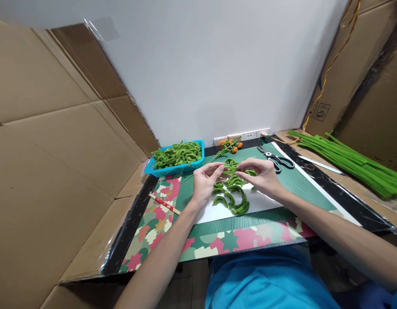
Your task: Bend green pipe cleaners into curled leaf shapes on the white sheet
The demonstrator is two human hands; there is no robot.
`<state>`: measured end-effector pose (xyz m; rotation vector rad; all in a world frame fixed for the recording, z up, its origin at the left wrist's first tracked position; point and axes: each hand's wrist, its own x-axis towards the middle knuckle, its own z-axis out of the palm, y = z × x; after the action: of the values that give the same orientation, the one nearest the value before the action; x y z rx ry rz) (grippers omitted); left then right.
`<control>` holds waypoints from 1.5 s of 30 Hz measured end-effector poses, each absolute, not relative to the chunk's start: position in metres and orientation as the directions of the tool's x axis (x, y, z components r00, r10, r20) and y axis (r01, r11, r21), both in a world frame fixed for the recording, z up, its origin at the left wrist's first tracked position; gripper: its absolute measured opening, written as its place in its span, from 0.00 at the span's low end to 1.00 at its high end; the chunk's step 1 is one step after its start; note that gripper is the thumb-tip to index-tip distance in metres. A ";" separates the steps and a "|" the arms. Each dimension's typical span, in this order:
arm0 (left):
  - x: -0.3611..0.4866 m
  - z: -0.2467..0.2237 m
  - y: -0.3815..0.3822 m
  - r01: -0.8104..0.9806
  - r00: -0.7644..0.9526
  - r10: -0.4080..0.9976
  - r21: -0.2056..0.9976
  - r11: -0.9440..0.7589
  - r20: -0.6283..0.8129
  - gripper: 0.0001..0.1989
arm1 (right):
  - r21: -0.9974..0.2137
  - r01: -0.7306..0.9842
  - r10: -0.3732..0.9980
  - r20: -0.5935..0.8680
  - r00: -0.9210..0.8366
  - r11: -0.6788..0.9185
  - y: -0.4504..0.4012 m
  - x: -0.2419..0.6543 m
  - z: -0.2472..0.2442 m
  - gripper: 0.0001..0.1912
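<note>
Between my two hands, a short green pipe cleaner piece (230,170) is stretched sideways above the white paper. My left hand (207,178) pinches its left end with thumb and forefinger. At the other end, the fingertips of my right hand (258,174) are closed on it. Below my hands, several curled green pipe cleaner pieces (240,208) lie on the white paper (263,204). Some of these are partly hidden behind my fingers.
A blue basket (172,171) heaped with bent green pieces stands at the back left. Orange flowers (230,145), black-handled scissors (275,159) and a bundle of long green pipe cleaners (353,163) lie behind and right. Chopsticks in a red wrapper (164,203) rest left. Cardboard walls flank the table.
</note>
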<state>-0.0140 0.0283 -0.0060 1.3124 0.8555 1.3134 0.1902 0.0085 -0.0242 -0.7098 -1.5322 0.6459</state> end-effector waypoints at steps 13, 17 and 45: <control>-0.014 -0.003 0.027 -0.120 0.213 0.954 0.974 -0.191 0.213 0.21 | -0.800 -0.046 0.799 0.600 -0.034 0.599 0.015 0.194 -0.020 0.16; -0.015 -0.004 0.027 -0.122 0.248 0.952 0.981 -0.151 0.177 0.22 | -0.803 -0.046 0.803 0.595 -0.030 0.594 0.016 0.196 -0.019 0.17; -0.018 0.006 0.018 -0.203 0.388 0.913 0.954 0.222 -0.130 0.21 | -0.866 -0.184 0.863 0.489 -0.126 0.464 0.023 0.195 -0.024 0.17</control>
<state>-0.0180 0.0182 0.0062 1.0594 0.8403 0.9108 0.1954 0.0230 -0.0244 -0.6451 -1.4152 1.0116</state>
